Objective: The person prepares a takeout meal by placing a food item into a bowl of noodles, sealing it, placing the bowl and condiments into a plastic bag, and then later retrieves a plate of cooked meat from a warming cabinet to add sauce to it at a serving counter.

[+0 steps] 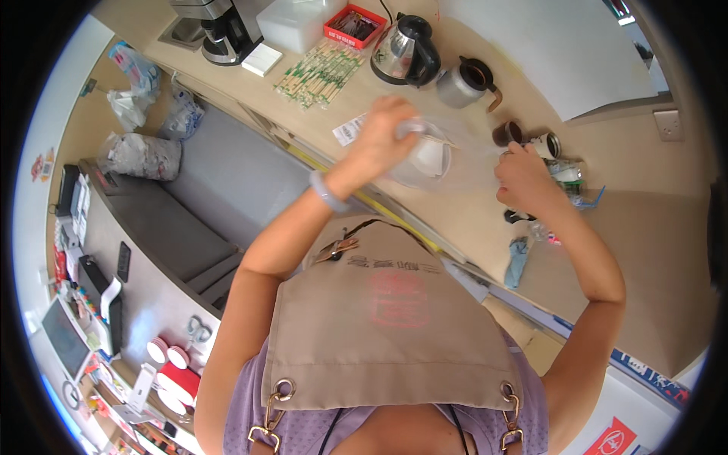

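My left hand (387,136), wearing a pale bangle at the wrist, has its fingers closed on one side of a translucent plastic bag (475,153). The bag stretches blurred across to my right hand (526,179), which pinches its other side. Beneath the film, between my hands, is a round translucent container (405,173) with something white (429,156) in it; whether it sits inside the bag I cannot tell. Beside my left hand a white printed slip (348,129) lies on the counter. Close to my right hand are a dark brown cup (508,133) and a small open-topped can (547,145).
Along the counter's back stand a glass electric kettle (401,51), a metal coffee pot (463,82), a red box of small packets (355,25) and wrapped chopsticks (321,71). A coffee maker (222,34) stands farther left. A blue cloth (516,263) lies near the front edge.
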Demonstrator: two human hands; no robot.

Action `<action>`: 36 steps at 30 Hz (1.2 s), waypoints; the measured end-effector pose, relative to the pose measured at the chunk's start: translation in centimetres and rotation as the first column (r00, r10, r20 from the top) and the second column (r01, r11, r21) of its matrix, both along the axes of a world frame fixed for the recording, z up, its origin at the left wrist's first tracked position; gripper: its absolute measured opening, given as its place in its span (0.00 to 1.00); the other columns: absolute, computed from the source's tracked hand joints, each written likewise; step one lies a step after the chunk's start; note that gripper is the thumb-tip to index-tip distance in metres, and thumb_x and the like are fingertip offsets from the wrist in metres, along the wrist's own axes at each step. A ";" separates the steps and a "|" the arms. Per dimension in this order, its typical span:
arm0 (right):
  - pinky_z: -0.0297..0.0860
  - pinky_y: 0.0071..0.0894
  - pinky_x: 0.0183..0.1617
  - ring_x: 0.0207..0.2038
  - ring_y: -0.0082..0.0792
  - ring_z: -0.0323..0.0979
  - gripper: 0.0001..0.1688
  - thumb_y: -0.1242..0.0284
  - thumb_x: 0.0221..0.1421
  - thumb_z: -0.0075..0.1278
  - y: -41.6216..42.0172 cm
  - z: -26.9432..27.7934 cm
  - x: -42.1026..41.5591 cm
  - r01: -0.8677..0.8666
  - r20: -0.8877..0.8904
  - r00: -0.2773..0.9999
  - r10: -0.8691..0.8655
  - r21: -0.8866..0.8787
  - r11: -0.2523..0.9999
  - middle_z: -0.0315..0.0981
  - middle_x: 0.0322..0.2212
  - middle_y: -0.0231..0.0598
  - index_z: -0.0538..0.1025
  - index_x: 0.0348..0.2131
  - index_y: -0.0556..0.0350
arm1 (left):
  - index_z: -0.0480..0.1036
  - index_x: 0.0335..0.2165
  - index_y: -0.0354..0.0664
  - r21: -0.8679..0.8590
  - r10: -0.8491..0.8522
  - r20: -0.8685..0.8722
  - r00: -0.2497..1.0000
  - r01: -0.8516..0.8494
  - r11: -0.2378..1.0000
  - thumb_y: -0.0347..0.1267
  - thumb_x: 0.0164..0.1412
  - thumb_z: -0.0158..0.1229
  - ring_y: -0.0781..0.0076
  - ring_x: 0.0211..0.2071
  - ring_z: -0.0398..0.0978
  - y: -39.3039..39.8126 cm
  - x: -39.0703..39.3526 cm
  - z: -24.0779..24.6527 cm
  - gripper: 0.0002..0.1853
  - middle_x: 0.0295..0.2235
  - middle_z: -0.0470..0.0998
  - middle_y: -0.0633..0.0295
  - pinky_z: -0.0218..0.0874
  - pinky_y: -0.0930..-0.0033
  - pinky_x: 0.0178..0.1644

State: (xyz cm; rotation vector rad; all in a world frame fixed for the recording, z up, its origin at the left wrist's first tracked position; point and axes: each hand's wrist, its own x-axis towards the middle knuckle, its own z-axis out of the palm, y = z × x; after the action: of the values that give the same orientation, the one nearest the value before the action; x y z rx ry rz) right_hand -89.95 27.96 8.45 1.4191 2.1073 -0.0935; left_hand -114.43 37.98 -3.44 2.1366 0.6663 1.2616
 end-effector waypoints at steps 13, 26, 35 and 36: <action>0.64 0.20 0.37 0.29 0.21 0.67 0.10 0.74 0.60 0.43 -0.1 -14.0 -3.8 0.716 -0.683 -0.663 0.307 -0.459 0.526 0.69 0.28 0.27 0.73 0.40 0.55 | 0.65 0.37 0.42 -0.629 -0.469 0.597 0.651 0.742 0.229 0.38 0.66 0.43 0.83 0.24 0.61 0.4 8.2 -3.4 0.11 0.25 0.66 0.68 0.55 0.81 0.29; 0.61 0.20 0.27 0.23 0.19 0.65 0.12 0.71 0.44 0.57 0.6 -8.3 -5.8 0.966 -0.961 0.131 -0.244 0.069 0.249 0.70 0.20 0.28 0.76 0.30 0.59 | 0.68 0.41 0.40 -0.730 -0.613 0.480 0.628 0.673 0.118 0.27 0.59 0.45 0.85 0.19 0.61 -1.2 9.5 -2.8 0.12 0.20 0.67 0.68 0.48 0.79 0.18; 0.62 0.20 0.27 0.22 0.19 0.64 0.10 0.68 0.56 0.52 -3.8 -8.8 -6.6 0.901 -0.923 -0.192 -0.333 -0.301 0.313 0.70 0.22 0.31 0.74 0.31 0.57 | 0.75 0.38 0.35 -0.632 -0.550 0.311 0.775 0.601 0.490 0.36 0.65 0.46 0.81 0.16 0.62 -1.4 11.4 -4.8 0.16 0.17 0.68 0.71 0.54 0.76 0.20; 0.62 0.19 0.27 0.22 0.18 0.64 0.09 0.69 0.58 0.50 -4.3 -10.3 -5.6 0.913 -0.961 -0.096 -0.260 -0.189 0.361 0.70 0.23 0.31 0.74 0.31 0.57 | 0.74 0.41 0.34 -0.631 -0.586 0.225 0.778 0.575 0.521 0.37 0.65 0.46 0.81 0.15 0.62 -1.5 11.0 -4.1 0.18 0.17 0.68 0.71 0.54 0.76 0.19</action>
State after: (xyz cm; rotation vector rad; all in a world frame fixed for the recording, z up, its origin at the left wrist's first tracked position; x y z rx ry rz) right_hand -95.56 23.63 -1.87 3.4777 1.7875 -1.0430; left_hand -103.39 36.50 -7.49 1.5245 0.2748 0.4949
